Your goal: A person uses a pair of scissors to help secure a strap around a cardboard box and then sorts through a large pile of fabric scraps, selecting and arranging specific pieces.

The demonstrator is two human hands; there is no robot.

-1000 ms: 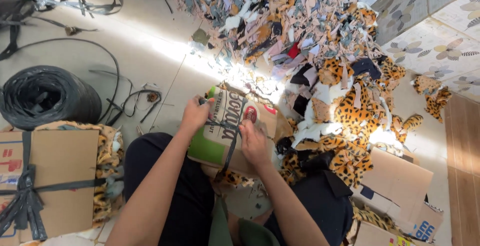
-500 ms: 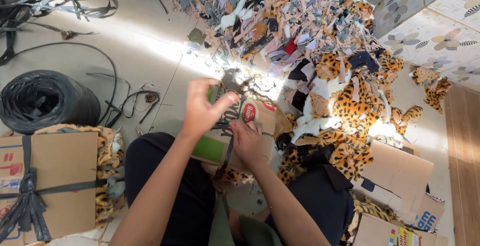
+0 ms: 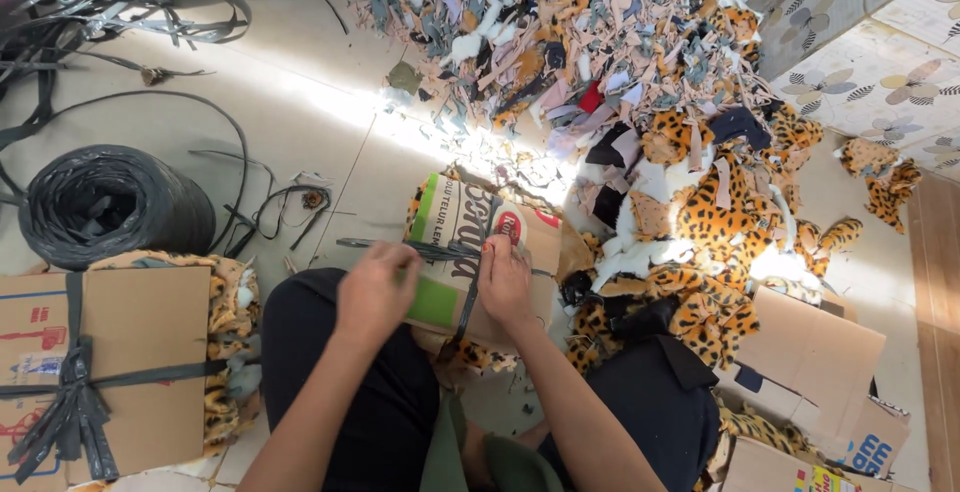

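A cardboard-wrapped bundle [image 3: 455, 222] of leopard-print fabric lies on the floor in front of my knees, with a dark plastic strap [image 3: 468, 287] running across and down it. My left hand [image 3: 375, 287] is closed on the strap at the bundle's left side, and the strap's end sticks out to the left. My right hand [image 3: 505, 282] presses on the bundle's lower right, its fingers by the strap crossing.
A tied cardboard bundle [image 3: 110, 352] sits at the lower left, beside a black strap roll [image 3: 110, 202]. A big heap of fabric scraps [image 3: 580, 42] fills the top. Leopard-print pieces [image 3: 720, 212] and loose cardboard sheets [image 3: 810, 352] lie to the right.
My left hand came down from the bundle's top to its left side and pulled the strap across. My right hand shifted slightly on the bundle.
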